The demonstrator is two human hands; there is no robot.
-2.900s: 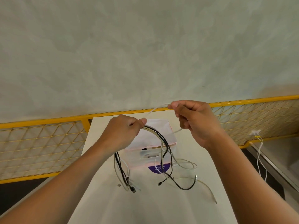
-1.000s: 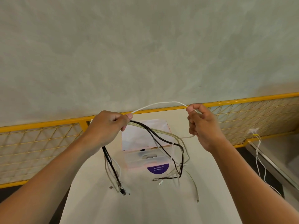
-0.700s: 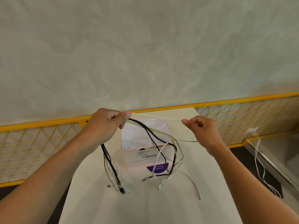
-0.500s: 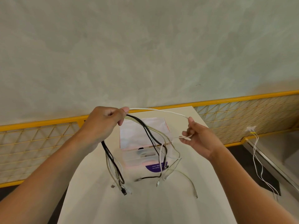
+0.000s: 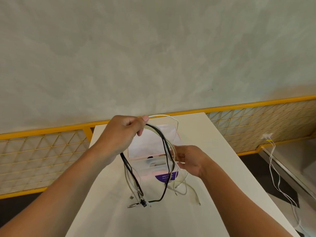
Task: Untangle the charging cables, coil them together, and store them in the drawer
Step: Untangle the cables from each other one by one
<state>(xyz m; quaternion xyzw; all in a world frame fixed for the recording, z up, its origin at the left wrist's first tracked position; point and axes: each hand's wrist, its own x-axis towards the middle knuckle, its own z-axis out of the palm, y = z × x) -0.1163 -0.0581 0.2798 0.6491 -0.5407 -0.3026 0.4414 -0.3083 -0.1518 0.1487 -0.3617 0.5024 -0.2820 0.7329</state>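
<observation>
The left hand (image 5: 123, 134) grips the cables (image 5: 158, 131) in a fist. The right hand (image 5: 189, 161), half curled, touches the hanging part; whether it grips, I cannot tell.

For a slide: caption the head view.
Left hand holds the cable bundle above the drawer box; right hand grips its hanging strands.

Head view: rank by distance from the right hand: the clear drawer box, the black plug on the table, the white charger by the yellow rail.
1. Clear drawer box: directly left of the right hand, behind the cables it holds.
2. Black plug: on the table, lower left, toward the camera.
3. White charger: off the table, far right by the rail.
</observation>
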